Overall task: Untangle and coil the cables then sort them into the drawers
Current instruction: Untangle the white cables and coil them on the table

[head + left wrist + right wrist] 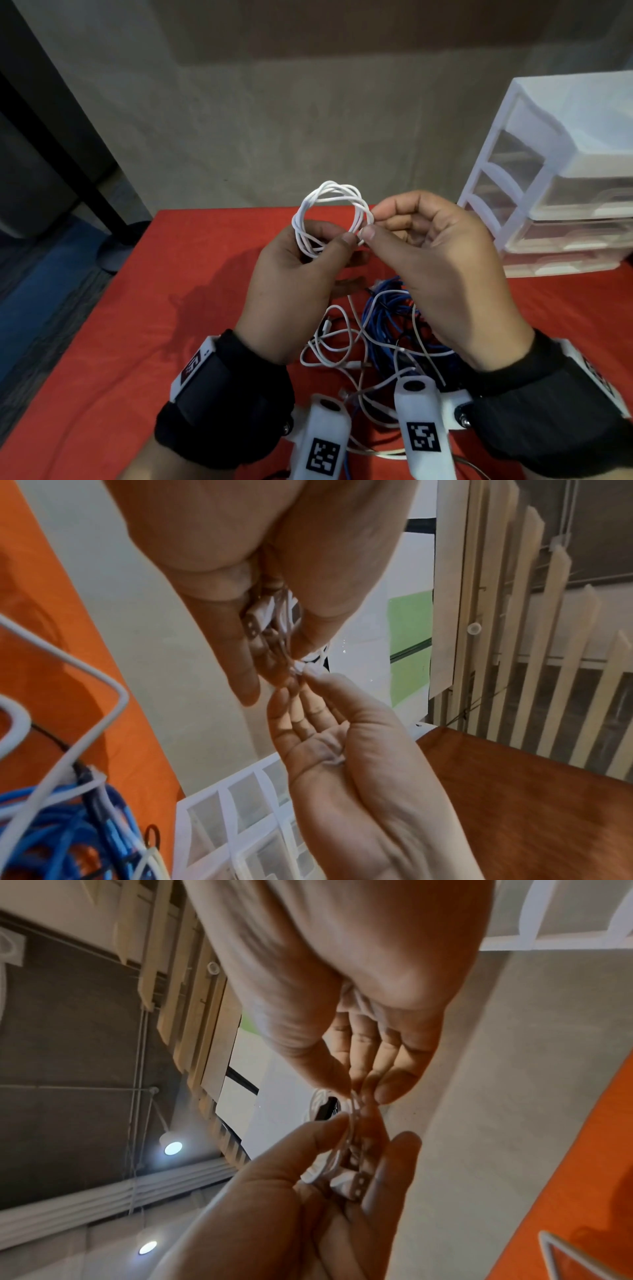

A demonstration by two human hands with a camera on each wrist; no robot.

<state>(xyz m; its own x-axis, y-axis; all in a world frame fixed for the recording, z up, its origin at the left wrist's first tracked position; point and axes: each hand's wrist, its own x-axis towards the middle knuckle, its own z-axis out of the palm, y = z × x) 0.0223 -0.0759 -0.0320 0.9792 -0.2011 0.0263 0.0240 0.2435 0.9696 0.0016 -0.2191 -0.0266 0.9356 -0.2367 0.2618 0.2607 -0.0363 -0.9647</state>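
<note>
The scene is seen from the head camera looking forward and down, the red counter (171, 308) filling the lower frame. Each wrist camera is set close behind its palm, aimed along the fingers and upward. The white coil (330, 214), at 12 o'clock of the hands, is shared by all three.

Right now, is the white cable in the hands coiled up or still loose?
Coiled. The white cable forms a tight ring of several loops, held by the left hand and pinched by the right hand.
</note>
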